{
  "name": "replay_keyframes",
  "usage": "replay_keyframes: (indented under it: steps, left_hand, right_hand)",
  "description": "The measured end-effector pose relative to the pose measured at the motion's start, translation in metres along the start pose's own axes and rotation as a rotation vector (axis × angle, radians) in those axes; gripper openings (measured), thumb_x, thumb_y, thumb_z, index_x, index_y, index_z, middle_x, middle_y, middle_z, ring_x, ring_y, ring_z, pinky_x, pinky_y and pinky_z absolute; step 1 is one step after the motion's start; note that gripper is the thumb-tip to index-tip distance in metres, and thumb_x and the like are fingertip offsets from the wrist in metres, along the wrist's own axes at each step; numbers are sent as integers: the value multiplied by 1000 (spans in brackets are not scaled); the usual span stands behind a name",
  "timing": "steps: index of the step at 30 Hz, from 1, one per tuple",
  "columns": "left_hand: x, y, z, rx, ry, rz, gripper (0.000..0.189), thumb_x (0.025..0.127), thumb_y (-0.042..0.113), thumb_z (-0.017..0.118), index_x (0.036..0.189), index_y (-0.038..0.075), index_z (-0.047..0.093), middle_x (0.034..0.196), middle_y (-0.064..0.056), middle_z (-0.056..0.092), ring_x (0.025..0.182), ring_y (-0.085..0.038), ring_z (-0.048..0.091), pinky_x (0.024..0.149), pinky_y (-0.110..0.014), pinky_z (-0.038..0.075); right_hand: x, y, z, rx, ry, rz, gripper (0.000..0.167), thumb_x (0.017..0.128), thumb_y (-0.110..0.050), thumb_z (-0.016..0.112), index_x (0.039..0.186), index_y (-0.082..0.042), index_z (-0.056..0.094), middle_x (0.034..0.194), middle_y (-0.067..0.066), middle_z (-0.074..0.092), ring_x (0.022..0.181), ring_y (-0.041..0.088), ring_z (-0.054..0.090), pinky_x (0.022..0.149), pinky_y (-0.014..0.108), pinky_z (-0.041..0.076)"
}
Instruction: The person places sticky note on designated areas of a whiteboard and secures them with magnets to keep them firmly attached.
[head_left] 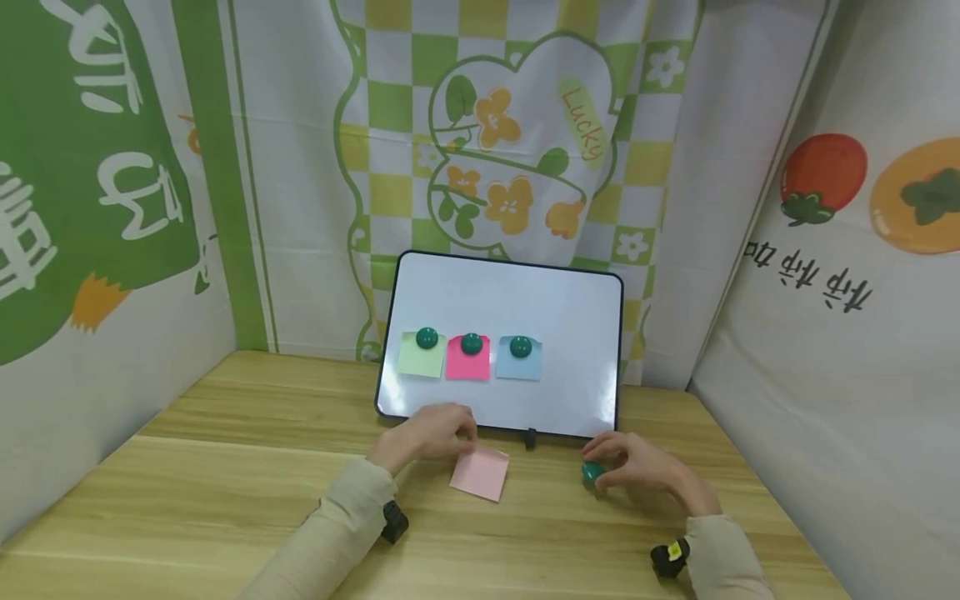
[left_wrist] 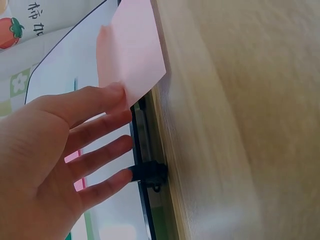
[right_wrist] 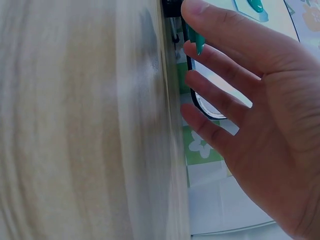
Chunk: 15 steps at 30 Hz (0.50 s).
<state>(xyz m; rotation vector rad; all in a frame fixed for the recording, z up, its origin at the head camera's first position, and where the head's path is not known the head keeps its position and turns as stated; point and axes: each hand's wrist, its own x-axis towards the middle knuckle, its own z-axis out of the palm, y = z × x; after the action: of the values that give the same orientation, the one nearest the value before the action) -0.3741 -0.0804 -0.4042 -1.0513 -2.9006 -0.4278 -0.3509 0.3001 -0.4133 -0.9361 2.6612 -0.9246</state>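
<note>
Between the thumb and index finger of my left hand (head_left: 437, 432) a pale pink sticky note (head_left: 481, 473) is pinched by its edge, in front of the whiteboard. The left wrist view shows the note (left_wrist: 135, 50) bent near one side, the other fingers of the hand (left_wrist: 50, 145) spread apart. My right hand (head_left: 637, 461) pinches a round green magnet (head_left: 592, 472) near the board's lower right corner. In the right wrist view the magnet (right_wrist: 198, 41) shows between thumb and index finger, partly hidden.
A whiteboard (head_left: 577, 350) leans upright at the table's back, on a black foot (head_left: 531, 438). Along its lower left hang a green note (head_left: 420, 363), a bright pink note (head_left: 468, 368) and a blue note (head_left: 519, 370), each under a green magnet. Printed curtains (head_left: 300, 208) enclose the wooden table (head_left: 225, 483).
</note>
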Motion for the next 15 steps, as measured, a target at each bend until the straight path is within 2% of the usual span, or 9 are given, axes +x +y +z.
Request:
replay_keyframes:
  steps: [7,11,15]
  left_hand:
    - [6,7,4,31,46,19,8,92,25,69,88,21,75,94,9,64,86,-8,56,80,-27,51]
    - [11,13,5,49,121,15,9,93,27,68,88,22,75,103,7,64,95,-12,56,84,-31,50]
    - [18,20,6,44,183,-1,9,92,27,70,88,22,75,110,5,65,101,-16,57,87,-34,50]
  right_hand:
    - [-1,-1,1,11,32,-27,36,85,-24,77,116,-8,72,134,15,57,121,31,52,95,38,50]
    - [1,-4,-1,11,51,-31,31,85,-24,77,114,-13,73,133,14,58,122,31,51,97,42,49]
    - [1,-4,-1,10,66,-28,29,86,-22,78,113,-15,73,132,11,59,124,34,51,101,52,48]
